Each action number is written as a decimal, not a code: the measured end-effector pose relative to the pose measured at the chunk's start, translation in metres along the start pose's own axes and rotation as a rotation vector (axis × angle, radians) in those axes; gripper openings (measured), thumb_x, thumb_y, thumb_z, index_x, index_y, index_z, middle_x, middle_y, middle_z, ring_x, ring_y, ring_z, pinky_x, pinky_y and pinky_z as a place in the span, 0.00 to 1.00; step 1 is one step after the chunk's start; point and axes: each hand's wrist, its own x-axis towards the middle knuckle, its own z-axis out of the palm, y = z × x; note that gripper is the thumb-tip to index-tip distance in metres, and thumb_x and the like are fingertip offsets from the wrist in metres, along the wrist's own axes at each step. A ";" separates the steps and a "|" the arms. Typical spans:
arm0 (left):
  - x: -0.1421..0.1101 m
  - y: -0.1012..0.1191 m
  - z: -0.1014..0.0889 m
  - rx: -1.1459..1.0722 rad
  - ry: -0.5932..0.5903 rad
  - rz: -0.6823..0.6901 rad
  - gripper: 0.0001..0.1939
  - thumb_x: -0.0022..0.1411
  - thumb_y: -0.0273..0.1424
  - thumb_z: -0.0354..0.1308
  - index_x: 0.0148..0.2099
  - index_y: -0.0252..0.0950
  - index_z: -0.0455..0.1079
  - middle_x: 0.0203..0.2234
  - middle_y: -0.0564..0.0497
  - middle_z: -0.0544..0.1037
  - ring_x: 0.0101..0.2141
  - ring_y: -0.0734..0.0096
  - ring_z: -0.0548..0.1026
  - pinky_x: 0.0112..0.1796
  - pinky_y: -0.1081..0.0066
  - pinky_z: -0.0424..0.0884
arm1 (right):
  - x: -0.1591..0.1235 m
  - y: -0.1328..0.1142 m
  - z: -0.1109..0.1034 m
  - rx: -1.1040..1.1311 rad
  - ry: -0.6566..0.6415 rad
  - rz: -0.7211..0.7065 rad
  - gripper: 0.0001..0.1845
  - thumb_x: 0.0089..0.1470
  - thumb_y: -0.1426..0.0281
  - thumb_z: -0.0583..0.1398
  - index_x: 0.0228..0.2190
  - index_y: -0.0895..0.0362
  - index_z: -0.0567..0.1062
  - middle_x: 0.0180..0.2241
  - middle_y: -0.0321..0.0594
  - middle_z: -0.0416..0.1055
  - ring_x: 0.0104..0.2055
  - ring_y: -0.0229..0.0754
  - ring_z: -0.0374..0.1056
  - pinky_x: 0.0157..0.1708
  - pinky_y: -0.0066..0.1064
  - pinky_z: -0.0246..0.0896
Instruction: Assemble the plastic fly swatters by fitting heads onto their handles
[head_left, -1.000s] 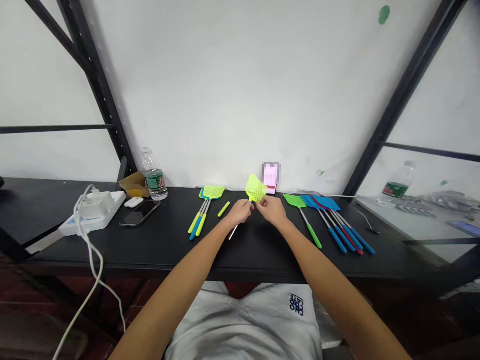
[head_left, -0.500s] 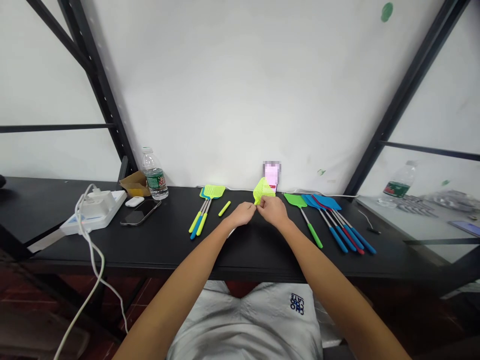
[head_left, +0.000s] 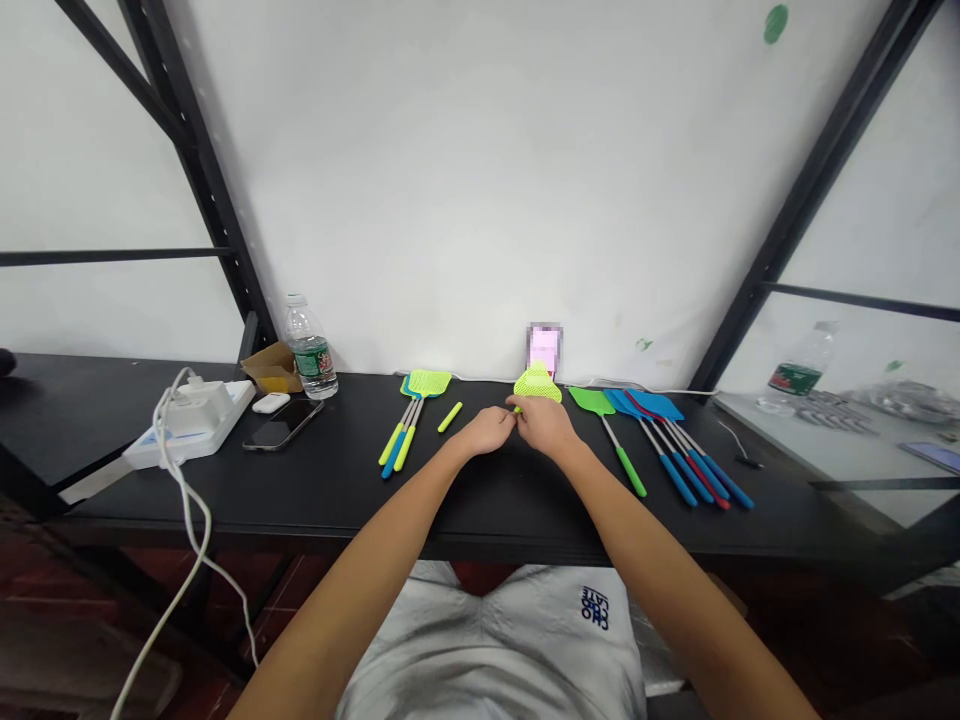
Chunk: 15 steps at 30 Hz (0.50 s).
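Note:
Both hands meet over the middle of a black desk point(head_left: 517, 500). My right hand point(head_left: 545, 422) is closed at the base of a yellow fly swatter point(head_left: 538, 384), whose perforated head fans out just beyond the fingers. My left hand point(head_left: 489, 430) is closed against it at the neck, fingertips nearly touching the right ones; the swatter's rod is hidden by hand and forearm. A loose yellow handle grip point(head_left: 450, 417) lies left of my left hand. Further left are several yellow and blue fly swatters point(head_left: 429, 384). A green fly swatter point(head_left: 592, 401) lies right of my right hand.
Blue and red fly swatters point(head_left: 660, 405) lie at the right, near a short cable point(head_left: 742, 458). A phone point(head_left: 545, 345) leans on the wall. At left stand a water bottle point(head_left: 313, 355), a cardboard box point(head_left: 268, 368), a dark phone point(head_left: 283, 427) and a power strip point(head_left: 191, 425).
The yellow swatter head has turned and shifted slightly right, now facing more flatly toward me. The pale rod glimpsed under my left forearm is out of sight. Both hands stay nearly in place.

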 end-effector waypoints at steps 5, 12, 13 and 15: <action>0.000 0.001 0.001 0.016 -0.011 -0.023 0.21 0.67 0.35 0.40 0.31 0.33 0.71 0.32 0.43 0.79 0.35 0.61 0.75 0.38 0.68 0.67 | 0.001 0.001 -0.001 -0.037 -0.032 0.058 0.15 0.57 0.72 0.55 0.43 0.51 0.78 0.39 0.42 0.77 0.42 0.46 0.71 0.35 0.31 0.56; 0.001 0.002 0.003 -0.011 0.007 -0.069 0.23 0.67 0.38 0.42 0.26 0.34 0.70 0.25 0.47 0.76 0.30 0.65 0.73 0.32 0.71 0.63 | 0.001 0.004 -0.004 -0.026 -0.031 0.085 0.13 0.57 0.71 0.56 0.42 0.50 0.78 0.39 0.41 0.77 0.42 0.45 0.70 0.35 0.30 0.55; 0.002 0.002 0.003 -0.015 0.011 -0.076 0.23 0.67 0.39 0.43 0.25 0.34 0.69 0.24 0.48 0.75 0.29 0.66 0.72 0.31 0.71 0.62 | 0.001 0.005 -0.004 -0.021 -0.029 0.087 0.13 0.57 0.71 0.56 0.41 0.50 0.78 0.39 0.41 0.77 0.42 0.45 0.70 0.35 0.30 0.55; 0.002 0.002 0.003 -0.023 0.017 -0.090 0.23 0.67 0.40 0.43 0.24 0.35 0.67 0.22 0.49 0.73 0.27 0.67 0.71 0.29 0.72 0.60 | 0.002 0.006 -0.004 -0.012 -0.023 0.091 0.12 0.57 0.71 0.57 0.41 0.50 0.78 0.38 0.41 0.77 0.42 0.44 0.70 0.35 0.30 0.55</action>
